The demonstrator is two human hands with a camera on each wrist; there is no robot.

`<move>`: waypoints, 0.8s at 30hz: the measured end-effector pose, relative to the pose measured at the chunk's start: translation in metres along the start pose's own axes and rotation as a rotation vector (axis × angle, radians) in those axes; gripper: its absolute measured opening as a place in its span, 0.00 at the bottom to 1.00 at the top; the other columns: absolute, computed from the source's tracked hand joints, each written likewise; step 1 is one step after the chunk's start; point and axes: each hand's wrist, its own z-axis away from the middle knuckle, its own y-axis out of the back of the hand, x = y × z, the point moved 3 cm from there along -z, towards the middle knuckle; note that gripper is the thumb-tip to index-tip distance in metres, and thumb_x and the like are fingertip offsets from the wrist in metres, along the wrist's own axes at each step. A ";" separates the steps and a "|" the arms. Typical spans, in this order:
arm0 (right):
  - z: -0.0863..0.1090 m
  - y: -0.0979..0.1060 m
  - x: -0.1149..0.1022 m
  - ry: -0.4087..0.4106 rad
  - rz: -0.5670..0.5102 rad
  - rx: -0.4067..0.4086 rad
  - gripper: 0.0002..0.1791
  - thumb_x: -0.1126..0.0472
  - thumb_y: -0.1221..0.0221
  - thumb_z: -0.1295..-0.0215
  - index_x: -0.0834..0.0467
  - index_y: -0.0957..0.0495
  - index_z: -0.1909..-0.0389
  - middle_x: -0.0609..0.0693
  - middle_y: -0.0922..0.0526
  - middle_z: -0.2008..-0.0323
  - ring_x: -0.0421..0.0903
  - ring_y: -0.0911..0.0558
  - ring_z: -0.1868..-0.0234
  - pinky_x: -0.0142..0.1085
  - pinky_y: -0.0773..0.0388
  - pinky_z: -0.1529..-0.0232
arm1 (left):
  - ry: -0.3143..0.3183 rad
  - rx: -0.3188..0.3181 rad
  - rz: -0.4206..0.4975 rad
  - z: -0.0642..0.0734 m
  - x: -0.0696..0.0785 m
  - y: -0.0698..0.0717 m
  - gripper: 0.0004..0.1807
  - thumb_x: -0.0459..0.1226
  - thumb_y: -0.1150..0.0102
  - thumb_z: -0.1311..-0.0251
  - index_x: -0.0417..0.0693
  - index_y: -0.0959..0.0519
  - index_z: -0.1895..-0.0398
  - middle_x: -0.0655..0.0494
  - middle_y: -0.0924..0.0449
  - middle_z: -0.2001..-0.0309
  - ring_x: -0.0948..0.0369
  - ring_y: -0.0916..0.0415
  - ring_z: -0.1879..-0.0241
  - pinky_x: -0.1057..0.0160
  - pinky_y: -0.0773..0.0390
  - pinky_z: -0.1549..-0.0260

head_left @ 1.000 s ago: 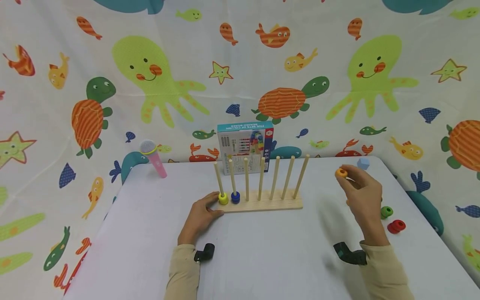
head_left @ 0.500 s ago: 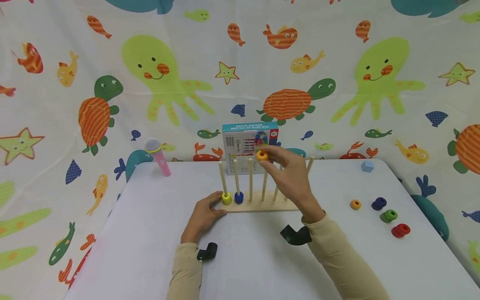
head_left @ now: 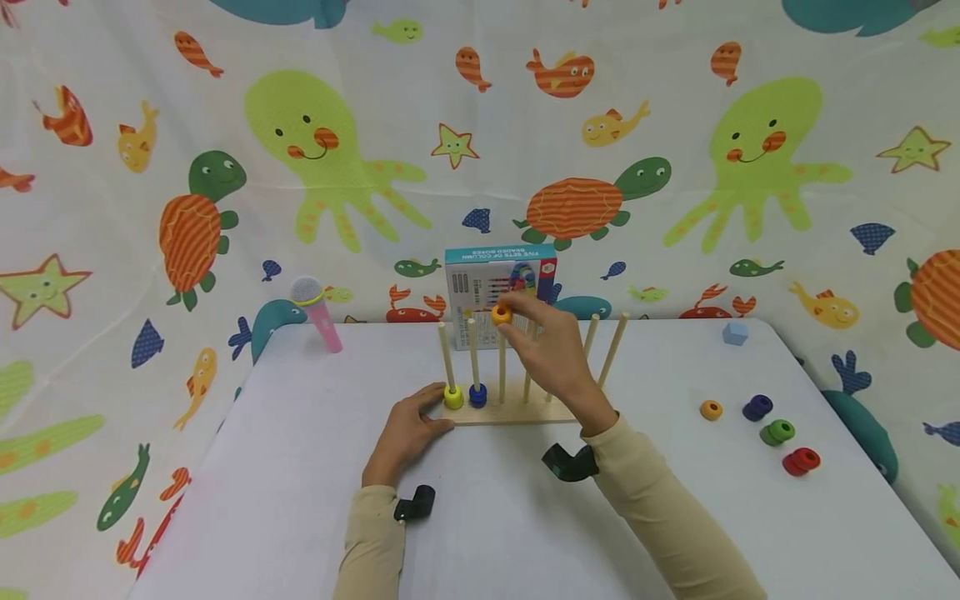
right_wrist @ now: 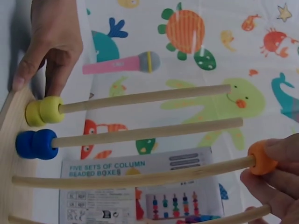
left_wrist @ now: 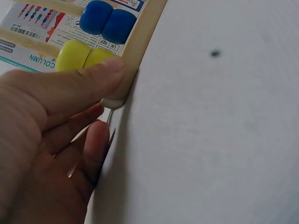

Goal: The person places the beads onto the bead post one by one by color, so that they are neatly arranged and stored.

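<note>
A wooden peg stand (head_left: 487,414) with a row of upright pegs sits mid-table. Two yellow beads (right_wrist: 44,111) are stacked on its leftmost peg and two blue beads (right_wrist: 37,144) on the second. My left hand (head_left: 405,435) holds the stand's left end, thumb on the base beside the yellow beads in the left wrist view. Between thumb and fingers, my right hand (head_left: 561,357) pinches an orange bead (head_left: 502,314) at the top of the third peg. The right wrist view shows that peg's tip (right_wrist: 247,162) at the bead's hole. The right hand hides parts of the pegs farther right.
Loose beads lie at the right: an orange bead (head_left: 711,409), dark blue beads (head_left: 757,407), green beads (head_left: 777,432) and red beads (head_left: 802,461). Behind the stand is a printed box (head_left: 468,287). A pink toy microphone (head_left: 321,321) and a light blue block (head_left: 735,333) are near the back edge.
My right hand has carried the orange bead leftward from the table's right side to the third peg's top. The left hand has stayed at the stand's end.
</note>
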 end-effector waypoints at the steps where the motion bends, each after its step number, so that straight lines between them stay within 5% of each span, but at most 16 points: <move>1: 0.000 -0.001 -0.001 0.005 0.017 -0.007 0.20 0.70 0.34 0.35 0.64 0.19 0.42 0.59 0.15 0.45 0.56 0.17 0.42 0.50 0.24 0.40 | 0.003 0.001 0.000 0.000 0.000 0.000 0.33 0.34 0.25 0.45 0.45 0.22 0.34 0.56 0.28 0.29 0.57 0.25 0.53 0.56 0.26 0.54; 7: 0.012 0.011 -0.010 0.097 0.113 0.045 0.22 0.71 0.34 0.35 0.66 0.21 0.40 0.60 0.18 0.41 0.57 0.20 0.38 0.52 0.25 0.38 | 0.027 -0.004 -0.010 0.000 0.001 0.000 0.33 0.34 0.25 0.45 0.46 0.22 0.33 0.56 0.29 0.28 0.56 0.26 0.48 0.55 0.27 0.52; 10: 0.027 0.036 -0.016 0.171 0.121 0.172 0.22 0.74 0.35 0.36 0.67 0.20 0.41 0.61 0.18 0.40 0.55 0.21 0.37 0.47 0.28 0.36 | 0.034 -0.009 -0.017 0.000 0.001 -0.001 0.34 0.34 0.25 0.44 0.47 0.23 0.32 0.56 0.30 0.28 0.56 0.26 0.50 0.56 0.26 0.53; 13: 0.046 0.073 -0.007 0.164 0.001 0.295 0.21 0.78 0.38 0.37 0.70 0.20 0.42 0.62 0.17 0.42 0.52 0.20 0.39 0.39 0.27 0.37 | 0.034 -0.009 -0.021 0.000 0.001 -0.002 0.34 0.35 0.25 0.44 0.47 0.23 0.32 0.56 0.30 0.28 0.57 0.26 0.52 0.57 0.27 0.54; 16: 0.068 0.113 0.019 0.013 -0.214 0.350 0.20 0.80 0.40 0.35 0.71 0.21 0.41 0.60 0.17 0.44 0.49 0.19 0.41 0.31 0.25 0.41 | 0.026 -0.008 -0.011 -0.001 0.002 -0.001 0.34 0.34 0.25 0.45 0.47 0.23 0.32 0.56 0.29 0.28 0.58 0.26 0.58 0.58 0.27 0.57; 19: 0.093 0.148 0.056 -0.253 -0.314 0.375 0.19 0.73 0.39 0.31 0.67 0.21 0.40 0.53 0.16 0.45 0.44 0.20 0.43 0.25 0.25 0.46 | 0.012 -0.016 -0.008 -0.002 0.002 -0.001 0.35 0.34 0.25 0.45 0.47 0.23 0.32 0.56 0.29 0.28 0.59 0.27 0.64 0.59 0.27 0.60; 21: 0.110 0.166 0.084 -0.443 -0.261 0.375 0.19 0.67 0.39 0.28 0.63 0.22 0.38 0.50 0.18 0.44 0.41 0.21 0.44 0.22 0.25 0.49 | 0.004 -0.020 -0.015 -0.002 0.002 -0.001 0.35 0.34 0.25 0.45 0.46 0.23 0.32 0.55 0.29 0.28 0.60 0.27 0.66 0.59 0.26 0.61; 24: 0.130 0.183 0.123 -0.706 -0.073 0.310 0.23 0.59 0.42 0.24 0.58 0.26 0.32 0.53 0.22 0.37 0.43 0.23 0.40 0.33 0.26 0.39 | 0.005 -0.020 -0.020 -0.002 0.002 -0.001 0.35 0.34 0.25 0.45 0.47 0.23 0.31 0.55 0.29 0.28 0.61 0.27 0.66 0.59 0.27 0.61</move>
